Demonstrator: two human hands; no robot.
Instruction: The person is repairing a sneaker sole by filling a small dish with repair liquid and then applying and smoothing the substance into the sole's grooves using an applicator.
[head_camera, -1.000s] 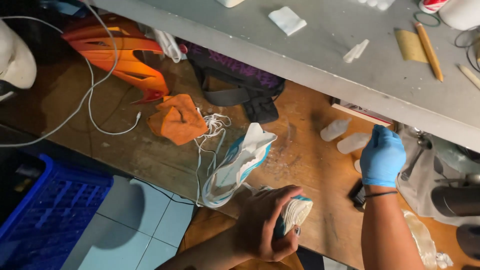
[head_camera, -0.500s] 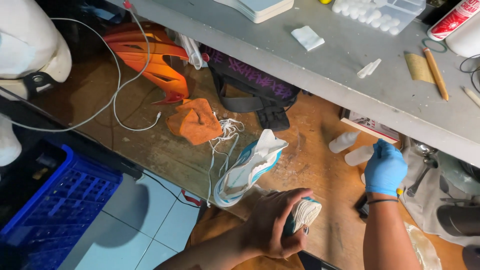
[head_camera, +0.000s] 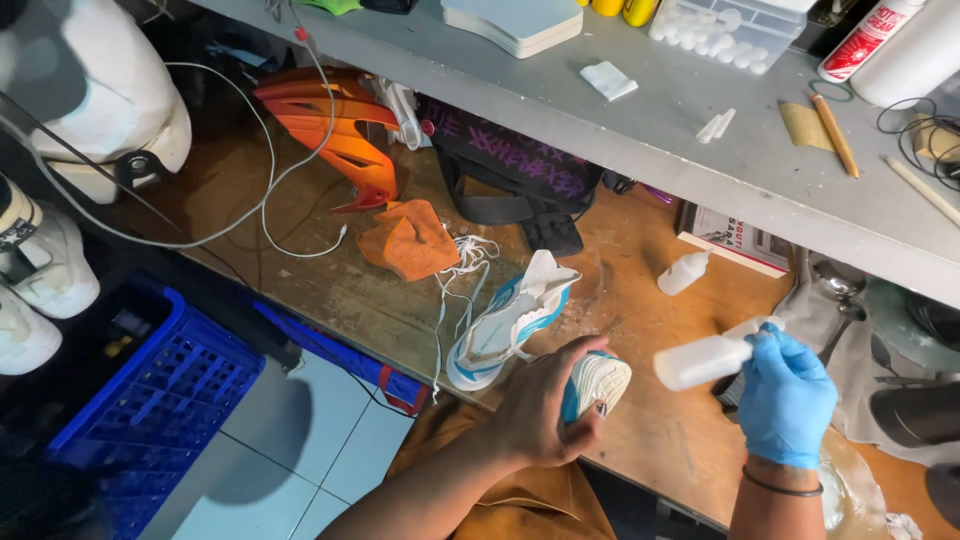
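The left hand (head_camera: 545, 410), bare, is cupping a white-and-blue sneaker (head_camera: 596, 383) at the near edge of the wooden bench (head_camera: 330, 290), fingers wrapped over its upper w/ the ribbed sole end turning up toward the camera, probably so that face is exposed and steady. The right hand (head_camera: 785, 400), in a blue glove, is closing round a white squeeze bottle (head_camera: 705, 358), holding it nearly sideways w/ the base pointing left toward the shoe; the nozzle end is sitting under the gloved fingers, so can't tell if it's capped. The glove only being on the bottle hand suggests it's there to keep the liquid off skin.

Just left of the held shoe, its unlaced mate (head_camera: 505, 325) is lying on its side, tongue pulled open, white laces (head_camera: 462, 262) trailing toward the far side, apart from the hands. An orange cloth (head_camera: 410, 240) is sitting crumpled beside the laces, within reach for wiping. A second small dropper bottle (head_camera: 684, 272) is standing tilted farther back, near a black-and-purple bag (head_camera: 515, 165) tucked under the grey shelf (head_camera: 640, 130). An orange helmet (head_camera: 335, 125) is resting far left w/ a white cable (head_camera: 270, 210) looping past it. A blue crate (head_camera: 140, 420) is sitting on the tiled floor, near left, below bench level.
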